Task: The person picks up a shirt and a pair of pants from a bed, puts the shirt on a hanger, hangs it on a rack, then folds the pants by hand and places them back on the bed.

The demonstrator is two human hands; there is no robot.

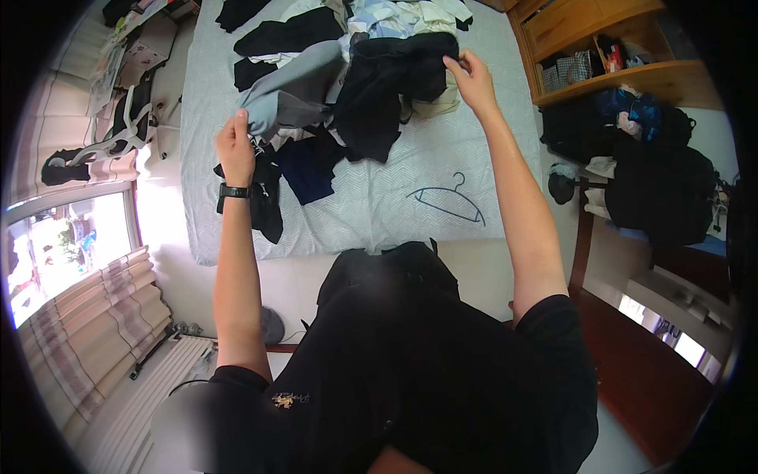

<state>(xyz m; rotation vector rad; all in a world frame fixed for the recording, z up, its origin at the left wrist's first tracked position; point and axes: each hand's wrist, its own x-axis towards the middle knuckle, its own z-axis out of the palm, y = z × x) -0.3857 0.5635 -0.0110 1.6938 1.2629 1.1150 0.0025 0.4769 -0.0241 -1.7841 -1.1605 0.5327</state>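
My left hand (235,145) grips the end of a grey garment (296,83), which stretches up and right over the pile. At the upper right, my right hand (472,83) pinches the edge of a black garment (373,89), whose lower part hangs or lies toward the middle of the bed. Whether the grey and black cloth are joined cannot be told. Under and beside them lie a navy garment (308,172) and a black garment with white cords (266,204). A blue clothes hanger (448,203) rests on the bed, apart from both hands.
Light grey bedding (379,201) covers the bed. More clothes, among them a folded black garment (290,32) and pale blue-and-white cloth (385,21), are heaped at the far side. A wooden shelf unit (628,74) stands right; a white-framed chair (121,127) and curtain (95,320) are left.
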